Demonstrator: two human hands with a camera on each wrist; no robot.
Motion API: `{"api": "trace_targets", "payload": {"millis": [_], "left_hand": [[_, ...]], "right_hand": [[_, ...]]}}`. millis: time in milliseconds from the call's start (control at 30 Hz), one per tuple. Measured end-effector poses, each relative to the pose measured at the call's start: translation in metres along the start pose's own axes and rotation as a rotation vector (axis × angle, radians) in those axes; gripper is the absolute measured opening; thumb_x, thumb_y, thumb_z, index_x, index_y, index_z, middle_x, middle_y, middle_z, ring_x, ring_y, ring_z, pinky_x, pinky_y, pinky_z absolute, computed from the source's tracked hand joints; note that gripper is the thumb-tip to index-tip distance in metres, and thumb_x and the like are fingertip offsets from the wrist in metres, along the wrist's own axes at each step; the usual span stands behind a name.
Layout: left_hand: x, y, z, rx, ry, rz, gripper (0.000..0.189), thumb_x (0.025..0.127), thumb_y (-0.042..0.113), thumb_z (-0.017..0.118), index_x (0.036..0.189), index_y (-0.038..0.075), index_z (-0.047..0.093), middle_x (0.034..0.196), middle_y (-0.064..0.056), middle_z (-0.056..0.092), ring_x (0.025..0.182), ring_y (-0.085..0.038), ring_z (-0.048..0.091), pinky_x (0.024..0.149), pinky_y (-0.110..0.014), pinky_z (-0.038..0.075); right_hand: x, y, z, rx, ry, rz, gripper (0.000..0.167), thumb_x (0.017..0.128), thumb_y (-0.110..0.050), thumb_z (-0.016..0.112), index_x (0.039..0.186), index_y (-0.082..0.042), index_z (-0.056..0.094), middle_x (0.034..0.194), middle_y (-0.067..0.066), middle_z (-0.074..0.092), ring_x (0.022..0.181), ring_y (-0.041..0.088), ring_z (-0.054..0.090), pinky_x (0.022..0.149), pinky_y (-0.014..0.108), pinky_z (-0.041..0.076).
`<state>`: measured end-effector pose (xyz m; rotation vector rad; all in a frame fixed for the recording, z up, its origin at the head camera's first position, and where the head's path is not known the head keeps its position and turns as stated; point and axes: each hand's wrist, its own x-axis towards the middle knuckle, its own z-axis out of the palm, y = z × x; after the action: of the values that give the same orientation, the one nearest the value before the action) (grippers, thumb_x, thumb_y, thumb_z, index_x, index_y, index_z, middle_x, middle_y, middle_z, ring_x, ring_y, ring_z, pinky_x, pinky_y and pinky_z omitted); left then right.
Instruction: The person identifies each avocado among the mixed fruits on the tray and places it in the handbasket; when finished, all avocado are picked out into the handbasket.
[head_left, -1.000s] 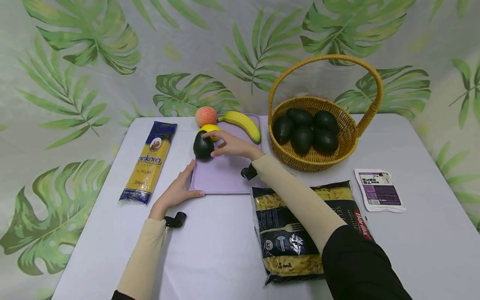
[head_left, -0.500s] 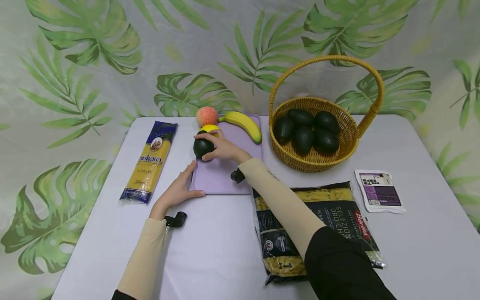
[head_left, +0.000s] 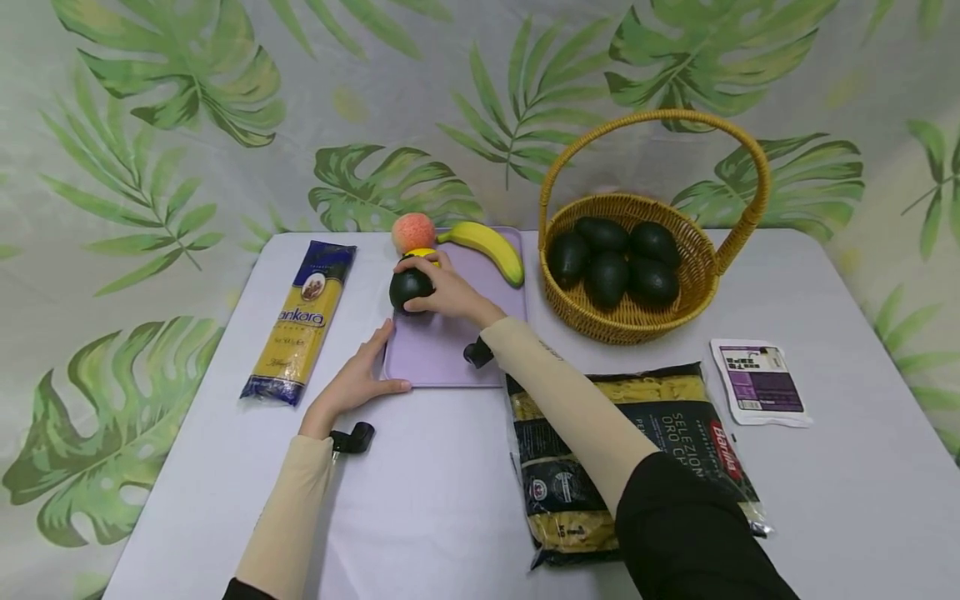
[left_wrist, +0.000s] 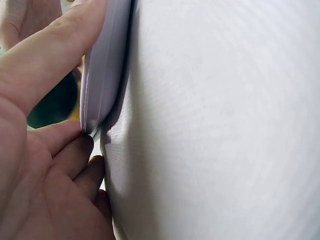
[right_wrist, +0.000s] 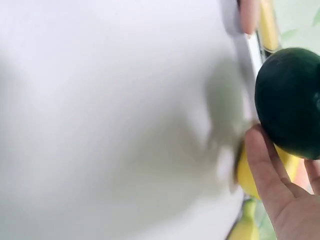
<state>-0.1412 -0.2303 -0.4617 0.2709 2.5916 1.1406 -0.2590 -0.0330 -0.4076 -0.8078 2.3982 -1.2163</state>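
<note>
In the head view my right hand grips a dark green avocado over the far left part of the lilac tray. The right wrist view shows the avocado held between thumb and fingers, apart from the tray surface. A yellow lemon lies behind it, partly hidden by my fingers. My left hand touches the tray's near left corner, thumb along the front edge and fingers at the left side. A peach and a banana are at the tray's far end.
A wicker basket with several avocados stands to the right, its tall handle raised. A spaghetti packet lies left of the tray. Under my right forearm is a penne bag. A small white-and-purple packet lies far right.
My right hand has reached left, closed its fingers round the avocado and raised it slightly. The left hand stays at the tray corner.
</note>
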Motion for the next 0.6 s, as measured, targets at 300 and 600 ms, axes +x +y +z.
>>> {"api": "trace_targets", "payload": {"millis": [300,600], "left_hand": [[0.001,0.003,-0.001,-0.002,-0.004,-0.042,0.110,0.078,0.040,0.078,0.155,0.015,0.005,0.160,-0.010,0.003,0.143,-0.037,0.000,0.114,-0.056,0.003],[0.000,0.002,0.000,-0.005,-0.001,-0.038,0.109,0.079,0.038,0.078,0.155,0.013,0.005,0.159,-0.013,0.002,0.143,-0.039,0.000,0.113,-0.057,0.002]], "right_hand": [[-0.024,0.001,-0.057,0.147,-0.028,-0.128,0.050,0.088,-0.018,0.069,0.135,-0.015,0.051,0.140,0.012,0.031,0.117,0.026,0.041,0.079,0.042,0.054],[-0.077,0.010,-0.115,0.236,-0.123,-0.049,0.053,0.091,-0.019,0.065,0.140,-0.020,0.046,0.150,0.004,0.022,0.108,0.032,0.050,0.083,0.043,0.051]]}}
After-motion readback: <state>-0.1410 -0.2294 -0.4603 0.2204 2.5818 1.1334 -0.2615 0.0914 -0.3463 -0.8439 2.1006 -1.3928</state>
